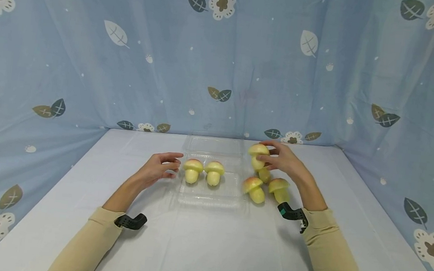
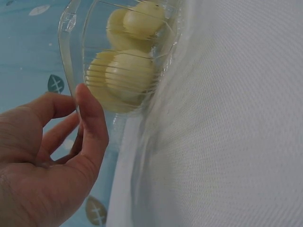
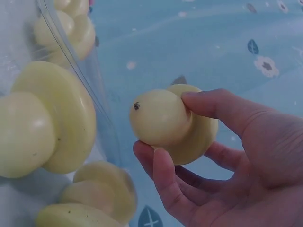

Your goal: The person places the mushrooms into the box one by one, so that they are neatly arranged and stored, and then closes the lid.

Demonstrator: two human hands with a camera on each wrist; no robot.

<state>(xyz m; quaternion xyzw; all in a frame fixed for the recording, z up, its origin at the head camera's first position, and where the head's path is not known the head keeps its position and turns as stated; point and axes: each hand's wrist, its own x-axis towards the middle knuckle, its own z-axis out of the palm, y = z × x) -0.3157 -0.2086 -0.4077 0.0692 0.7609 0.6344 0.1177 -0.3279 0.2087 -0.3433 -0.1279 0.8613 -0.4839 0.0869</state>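
Observation:
My right hand (image 1: 282, 158) grips a pale yellow toy mushroom (image 3: 158, 118) between thumb and fingers, its stem facing the wrist camera. In the head view this mushroom is raised beside the right edge of a clear plastic container (image 1: 194, 193). Two more mushrooms, one at left (image 1: 192, 171) and one at centre (image 1: 214, 174), stand side by side inside the container. At the container's left side, my left hand (image 2: 61, 146) pinches its rim (image 2: 68, 56), thumb on one face and fingers behind.
Right of the container, several loose mushrooms lie on the white-covered table (image 1: 204, 250): one in front (image 1: 256, 194), one farther right (image 1: 280, 191) and one partly hidden below the held mushroom (image 1: 264, 175). The container's clear lid (image 1: 216, 145) lies folded back. A patterned blue curtain (image 1: 161, 57) encloses the table.

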